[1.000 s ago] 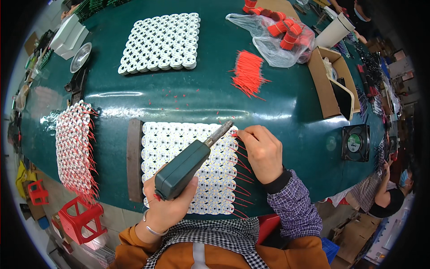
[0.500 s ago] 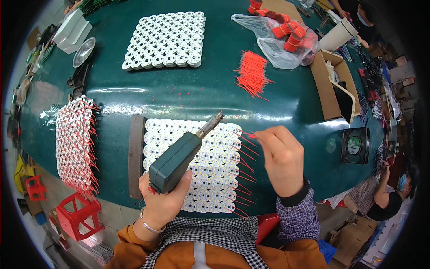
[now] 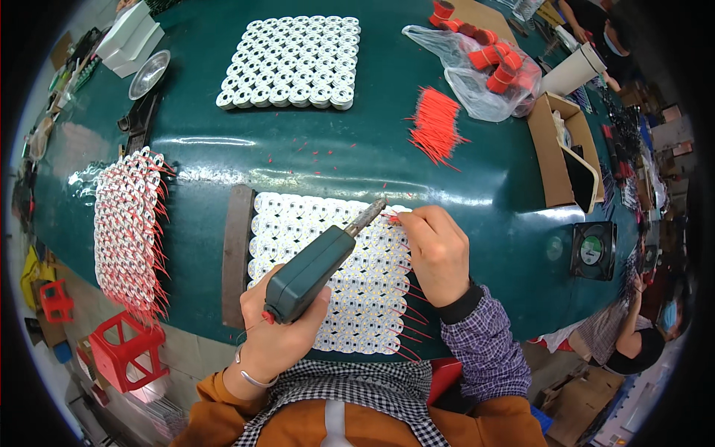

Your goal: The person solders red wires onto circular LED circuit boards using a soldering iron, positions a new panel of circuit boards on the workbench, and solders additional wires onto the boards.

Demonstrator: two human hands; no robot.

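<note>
Nearest, low centre of frame: left hand (image 3: 279,339) wrapped tight around the grip of a dark green soldering gun (image 3: 313,272), fist closed, metal tip angled up-right and landing at the right end of the top row of the working panel. Right hand (image 3: 438,249) just beside that tip, fingers curled and pinched shut on a short red wire (image 3: 392,218) (thin, hard to see, but the pinch is clear), wire end touching the same spot as the tip.

Working panel of round white LED boards (image 3: 328,272) lies mid-frame on the green table (image 3: 313,160), a dark bar (image 3: 238,264) along its left edge. Progress, judging from how it lies: red wires stick out down the panel's right edge below the right hand, so that side looks wired; the rows toward the left show no wires that I can make out, so probably most of this panel is left.

Left of frame: finished-looking panel with red wires (image 3: 126,227) bristling from all over it. Farther, upper centre: another panel of white boards (image 3: 290,52) with no wires, looks untouched. Upper right: loose pile of red wires (image 3: 436,127), clear plastic bag of red rolls (image 3: 488,67), open cardboard box (image 3: 562,153). Red stool (image 3: 123,350) lower left, off the table. Another person's sleeve at lower right edge, not involved.
</note>
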